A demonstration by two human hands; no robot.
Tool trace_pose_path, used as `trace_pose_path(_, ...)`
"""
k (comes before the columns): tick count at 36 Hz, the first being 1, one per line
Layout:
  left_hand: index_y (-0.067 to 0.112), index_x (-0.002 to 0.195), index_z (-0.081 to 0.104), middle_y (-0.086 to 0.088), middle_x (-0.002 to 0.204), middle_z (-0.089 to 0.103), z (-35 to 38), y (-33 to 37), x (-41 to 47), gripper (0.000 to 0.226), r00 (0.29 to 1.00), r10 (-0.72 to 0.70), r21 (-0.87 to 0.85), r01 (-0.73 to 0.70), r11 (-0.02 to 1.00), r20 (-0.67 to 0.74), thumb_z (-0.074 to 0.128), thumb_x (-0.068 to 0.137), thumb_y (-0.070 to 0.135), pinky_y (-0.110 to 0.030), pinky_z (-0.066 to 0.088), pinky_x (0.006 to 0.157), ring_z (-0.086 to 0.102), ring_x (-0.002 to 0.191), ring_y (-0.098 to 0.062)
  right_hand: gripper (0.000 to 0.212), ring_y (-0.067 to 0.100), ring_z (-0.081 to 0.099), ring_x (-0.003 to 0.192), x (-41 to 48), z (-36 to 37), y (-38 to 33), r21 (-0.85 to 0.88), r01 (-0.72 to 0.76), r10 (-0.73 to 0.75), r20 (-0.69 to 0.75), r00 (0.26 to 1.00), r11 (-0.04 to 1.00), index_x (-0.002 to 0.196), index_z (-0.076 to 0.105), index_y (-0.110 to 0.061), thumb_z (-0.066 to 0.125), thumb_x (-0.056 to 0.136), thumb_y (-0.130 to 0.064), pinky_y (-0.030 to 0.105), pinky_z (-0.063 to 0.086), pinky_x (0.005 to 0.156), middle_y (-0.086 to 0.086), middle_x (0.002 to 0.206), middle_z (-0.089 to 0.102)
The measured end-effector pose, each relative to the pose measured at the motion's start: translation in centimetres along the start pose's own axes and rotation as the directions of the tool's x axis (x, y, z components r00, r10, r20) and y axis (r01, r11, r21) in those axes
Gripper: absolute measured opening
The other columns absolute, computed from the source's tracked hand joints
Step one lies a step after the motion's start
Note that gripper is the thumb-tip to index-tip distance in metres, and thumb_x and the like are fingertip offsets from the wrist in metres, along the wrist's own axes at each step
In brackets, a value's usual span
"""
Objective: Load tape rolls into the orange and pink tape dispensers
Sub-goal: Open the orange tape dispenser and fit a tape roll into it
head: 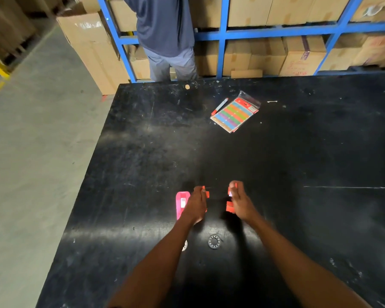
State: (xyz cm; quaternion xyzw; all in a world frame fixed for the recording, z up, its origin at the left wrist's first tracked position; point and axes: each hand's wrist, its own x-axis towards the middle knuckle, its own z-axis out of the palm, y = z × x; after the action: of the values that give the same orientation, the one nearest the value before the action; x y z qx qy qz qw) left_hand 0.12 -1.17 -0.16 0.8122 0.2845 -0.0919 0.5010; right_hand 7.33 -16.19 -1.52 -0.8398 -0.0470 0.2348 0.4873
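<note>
The orange tape dispenser is apart in two pieces over the black table. My left hand grips one orange piece, and my right hand grips the other orange piece; the image is blurred there. The pink dispenser lies flat on the table, right beside my left hand. A clear tape roll lies between my forearms. A second roll peeks out from under my left forearm, mostly hidden.
A red-capped marker and a bagged pack of coloured labels lie farther back on the table. A person stands at the far edge, facing a blue rack of cardboard boxes. The table's left edge drops to concrete floor.
</note>
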Motion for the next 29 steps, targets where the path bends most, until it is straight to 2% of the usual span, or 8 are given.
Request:
trace_pose_path(3, 0.005, 0.121, 0.048, -0.005, 0.082, 0.058, 0.0, -0.5, 0.2, 0.022, 0.999, -0.037, 0.067, 0.037, 0.997, -0.003, 0.037, 0.105, 0.016, -0.033, 0.051, 0.054, 0.063, 0.066, -0.023, 0.029, 0.013, 0.057, 0.077, 0.1, -1.4, -0.3, -0.011, 0.003, -0.003, 0.008, 1.000, 1.000, 0.104, 0.046, -0.029, 0.027, 0.103, -0.052, 0.017, 0.046, 0.061, -0.004, 0.090, 0.056)
trace_pose_path(4, 0.005, 0.125, 0.047, -0.007, 0.087, 0.063, 0.3, -0.5, 0.2, 0.026, 0.998, -0.059, 0.087, 0.059, 0.994, -0.007, 0.039, 0.104, 0.018, -0.033, 0.054, 0.057, 0.067, 0.071, -0.025, 0.030, 0.009, 0.058, 0.080, 0.0, -1.6, -0.5, -0.013, 0.006, -0.006, 0.020, 1.000, 1.000, 0.108, 0.046, -0.032, 0.027, 0.102, -0.054, 0.017, 0.046, 0.064, -0.005, 0.094, 0.058)
trace_pose_path(7, 0.003, 0.128, 0.047, -0.024, 0.117, 0.064, 1.2, -0.5, 0.2, 0.033, 1.000, -0.004, 0.290, 0.001, 0.957, 0.011, 0.041, 0.105, 0.026, -0.047, 0.055, 0.084, 0.065, 0.104, -0.041, 0.033, 0.011, 0.059, 0.093, -0.3, -1.9, -0.9, -0.022, 0.025, -0.024, 0.075, 0.997, 0.999, 0.122, 0.044, -0.035, 0.025, 0.102, -0.054, 0.027, 0.041, 0.083, -0.004, 0.105, 0.060)
trace_pose_path(11, 0.007, 0.138, 0.043, -0.020, 0.135, 0.052, 2.4, -0.6, 0.5, 0.041, 1.000, 0.008, 0.470, -0.007, 0.883, -0.001, 0.041, 0.105, 0.032, -0.047, 0.048, 0.098, 0.057, 0.120, -0.040, 0.036, 0.018, 0.058, 0.106, -1.1, -1.7, -1.4, -0.004, 0.014, -0.014, 0.108, 0.994, 1.000, 0.131, 0.043, -0.030, 0.027, 0.104, -0.048, 0.036, 0.042, 0.098, -0.002, 0.113, 0.060)
trace_pose_path(15, 0.009, 0.136, 0.043, -0.017, 0.138, 0.047, 3.1, -0.7, 1.3, 0.041, 1.000, -0.010, 0.529, 0.010, 0.849, -0.003, 0.043, 0.104, 0.034, -0.049, 0.049, 0.097, 0.058, 0.121, -0.041, 0.039, 0.016, 0.057, 0.113, -2.0, -1.9, -1.3, 0.024, 0.005, -0.008, 0.112, 0.994, 1.000, 0.136, 0.042, -0.032, 0.027, 0.104, -0.049, 0.036, 0.042, 0.102, -0.003, 0.119, 0.058)
trace_pose_path(20, 0.011, 0.143, 0.037, -0.016, 0.144, 0.042, 3.5, -0.8, 1.9, 0.047, 0.999, -0.035, 0.600, 0.026, 0.800, 0.004, 0.044, 0.104, 0.035, -0.049, 0.050, 0.097, 0.058, 0.123, -0.040, 0.039, 0.012, 0.055, 0.112, -2.6, -2.1, -1.3, 0.020, -0.001, -0.002, 0.112, 0.994, 1.000, 0.137, 0.041, -0.033, 0.027, 0.104, -0.049, 0.029, 0.036, 0.096, -0.006, 0.123, 0.055)
trace_pose_path(25, 0.012, 0.144, 0.036, -0.017, 0.143, 0.042, 3.9, -0.9, 2.1, 0.049, 1.000, -0.017, 0.589, 0.025, 0.808, -0.020, 0.045, 0.103, 0.037, -0.049, 0.053, 0.095, 0.060, 0.120, -0.041, 0.037, 0.009, 0.054, 0.110, -2.7, -1.8, -1.5, 0.015, -0.006, 0.004, 0.110, 0.994, 1.000, 0.135, 0.040, -0.039, 0.026, 0.103, -0.052, 0.026, 0.033, 0.092, -0.010, 0.122, 0.055)
trace_pose_path(29, 0.013, 0.146, 0.033, -0.018, 0.146, 0.039, 3.9, -1.4, 2.2, 0.055, 1.000, 0.007, 0.578, 0.004, 0.816, -0.016, 0.044, 0.102, 0.043, -0.050, 0.053, 0.094, 0.060, 0.120, -0.042, 0.039, 0.008, 0.051, 0.114, -2.6, -1.6, -1.4, 0.020, -0.013, 0.010, 0.118, 0.993, 1.000, 0.136, 0.039, -0.041, 0.025, 0.103, -0.054, 0.026, 0.032, 0.096, -0.012, 0.126, 0.052)
